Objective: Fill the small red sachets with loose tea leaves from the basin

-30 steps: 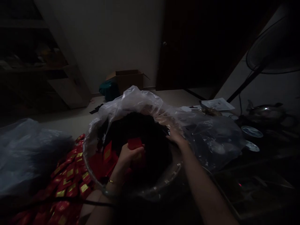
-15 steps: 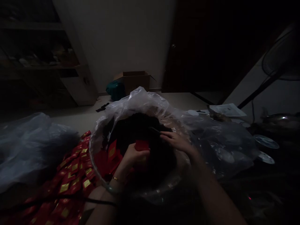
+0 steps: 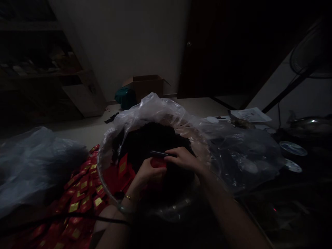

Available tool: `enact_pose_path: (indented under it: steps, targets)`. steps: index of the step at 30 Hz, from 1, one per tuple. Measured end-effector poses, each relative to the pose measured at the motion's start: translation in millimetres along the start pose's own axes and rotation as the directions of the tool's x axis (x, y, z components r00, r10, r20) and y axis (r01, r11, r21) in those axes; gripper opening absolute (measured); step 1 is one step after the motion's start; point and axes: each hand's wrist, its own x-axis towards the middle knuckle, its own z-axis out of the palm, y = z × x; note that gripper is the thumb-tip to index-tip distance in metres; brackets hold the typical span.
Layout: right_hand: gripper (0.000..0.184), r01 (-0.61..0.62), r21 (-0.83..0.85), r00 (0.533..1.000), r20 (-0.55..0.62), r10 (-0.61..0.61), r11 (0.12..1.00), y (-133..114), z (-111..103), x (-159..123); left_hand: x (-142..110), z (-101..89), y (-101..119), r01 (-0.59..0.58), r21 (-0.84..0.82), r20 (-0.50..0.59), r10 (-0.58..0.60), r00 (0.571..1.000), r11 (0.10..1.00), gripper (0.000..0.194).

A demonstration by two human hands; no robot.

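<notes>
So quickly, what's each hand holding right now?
Left hand: closed, holding a red packet.
Right hand: closed, holding a slim dark tool.

Head-worn view, facing forward and down — left hand point(image 3: 148, 171), right hand point(image 3: 183, 158) near, wall point(image 3: 140, 45) farther

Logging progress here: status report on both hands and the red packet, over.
Left hand: holding red packet. Right hand: holding slim dark tool at packet's top edge; contact unclear, too dark. Nothing seen blocking between them.

both forearms point(image 3: 228, 204) angle inward, left hand point(image 3: 147, 172) and right hand point(image 3: 183, 159) curled close together.
</notes>
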Motion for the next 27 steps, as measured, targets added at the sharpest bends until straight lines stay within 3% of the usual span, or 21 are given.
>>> enact_pose_path:
  steps: [7,15,19,27]
  targets:
    - [0.025,-0.034,0.029,0.995,-0.092,0.037,0.999,11.0,1.7,2.9,-1.7,-6.6,1.9,0.106,0.006,0.144,-0.106,0.984,0.994,0.043]
    - [0.031,-0.063,0.156,0.993,-0.087,0.077,0.986,20.5,0.5,4.7,-0.1,-11.0,-1.6,0.093,0.05,0.156,-0.1,0.983,0.994,0.043]
    - [0.041,-0.153,0.231,0.986,-0.035,0.165,0.961,22.9,-9.7,1.3,-2.1,-10.0,2.3,0.088,0.03,0.081,-0.091,0.993,0.996,0.042]
    - [0.03,-0.076,0.116,0.995,-0.058,0.083,0.99,15.0,-9.6,0.1,0.7,-7.4,-0.4,0.07,0.044,0.103,-0.074,0.992,0.997,0.042]
